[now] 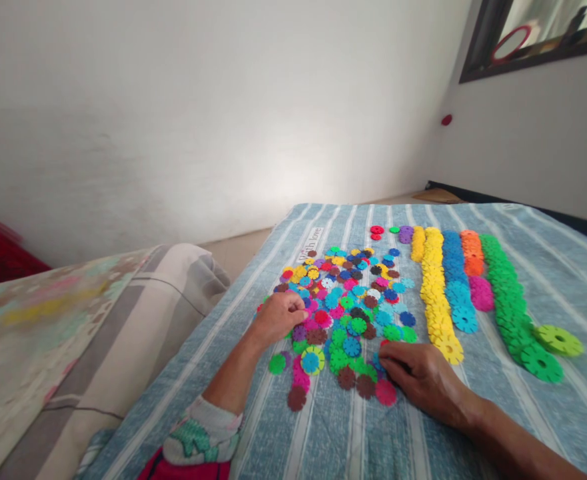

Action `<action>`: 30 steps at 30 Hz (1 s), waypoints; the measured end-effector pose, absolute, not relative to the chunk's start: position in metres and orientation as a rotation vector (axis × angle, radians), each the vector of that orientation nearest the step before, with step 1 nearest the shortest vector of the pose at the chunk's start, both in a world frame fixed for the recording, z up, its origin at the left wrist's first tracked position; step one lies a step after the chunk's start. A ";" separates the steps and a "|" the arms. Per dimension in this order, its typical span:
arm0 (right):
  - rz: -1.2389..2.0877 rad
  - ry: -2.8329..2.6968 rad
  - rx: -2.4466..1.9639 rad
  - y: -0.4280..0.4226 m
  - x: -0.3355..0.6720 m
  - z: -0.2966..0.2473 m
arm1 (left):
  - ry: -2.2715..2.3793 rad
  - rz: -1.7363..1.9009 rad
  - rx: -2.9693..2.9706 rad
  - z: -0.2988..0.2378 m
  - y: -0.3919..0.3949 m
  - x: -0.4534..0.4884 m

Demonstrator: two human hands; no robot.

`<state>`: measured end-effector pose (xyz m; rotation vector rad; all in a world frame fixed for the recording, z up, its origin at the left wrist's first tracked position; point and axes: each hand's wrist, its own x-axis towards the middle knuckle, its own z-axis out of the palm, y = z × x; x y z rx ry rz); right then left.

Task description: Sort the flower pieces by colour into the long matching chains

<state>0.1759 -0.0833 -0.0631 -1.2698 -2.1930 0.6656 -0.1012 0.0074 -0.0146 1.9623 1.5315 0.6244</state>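
Note:
A loose heap of multicoloured plastic snowflake discs lies on a striped blue bedsheet. My left hand rests curled on the heap's left side, and its fingers hide whatever lies under them. My right hand lies at the heap's lower right, with fingertips on or beside blue and red discs. To the right, sorted discs form long lines: yellow, blue, orange, and green. A pink patch sits below the orange. Two lime-green discs lie at the far right.
A pillow and a patterned blanket lie left of the sheet. A small group of discs sits at the far edge, near a "With love" label. Behind stand white walls and a dark-framed mirror.

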 end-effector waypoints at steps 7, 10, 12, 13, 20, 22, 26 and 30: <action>0.652 -2.205 -1.281 -0.083 0.176 -0.065 | 1.523 0.581 2.082 -0.020 0.005 -0.097; 0.653 -2.210 -1.276 -0.083 0.177 -0.065 | 1.583 0.598 2.065 -0.018 0.007 -0.100; 0.649 -2.207 -1.278 -0.083 0.177 -0.066 | 1.614 0.615 2.063 -0.017 0.008 -0.101; 0.647 -2.206 -1.280 -0.083 0.177 -0.066 | 1.625 0.620 2.067 -0.018 0.009 -0.102; 0.642 -2.209 -1.278 -0.083 0.177 -0.066 | 1.680 0.633 2.043 -0.021 0.013 -0.105; 0.641 -2.213 -1.284 -0.084 0.177 -0.065 | 1.692 0.635 2.026 -0.022 0.014 -0.106; 0.626 -2.205 -1.289 -0.085 0.176 -0.065 | 1.622 0.592 2.012 -0.024 0.014 -0.105; 0.618 -2.203 -1.280 -0.085 0.176 -0.064 | 1.513 0.522 2.007 -0.017 0.007 -0.102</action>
